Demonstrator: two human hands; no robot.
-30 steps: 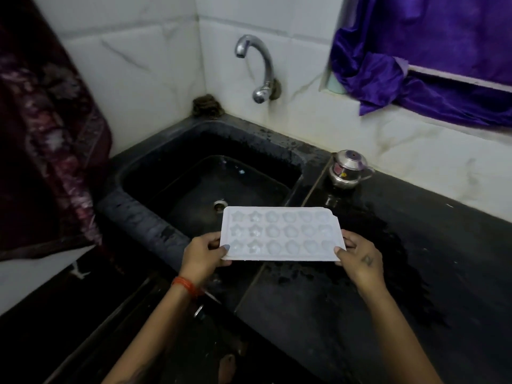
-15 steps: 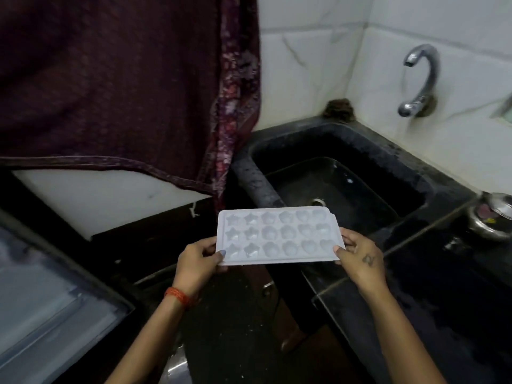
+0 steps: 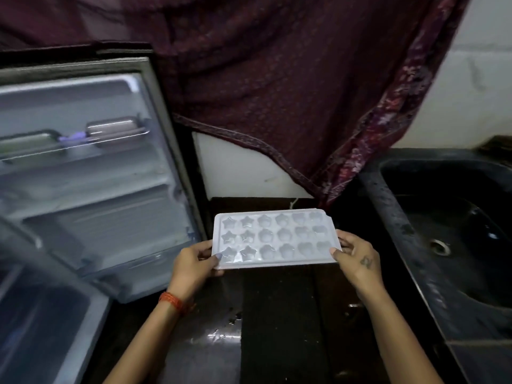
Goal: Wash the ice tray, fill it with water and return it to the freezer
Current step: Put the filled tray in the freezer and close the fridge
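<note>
Both hands, left (image 3: 194,263) and right (image 3: 357,257), pinch the white plastic ice tray (image 3: 275,238), its star-shaped cups glistening, right of the open fridge door (image 3: 83,167).

A dark maroon patterned cloth (image 3: 291,87) hangs across the upper area, its embroidered border (image 3: 382,126) running diagonally down toward the black sink (image 3: 388,206). The sink basin contains a metal drain (image 3: 440,247). White wall tile (image 3: 476,87) stands behind the sink, at the right.
</note>
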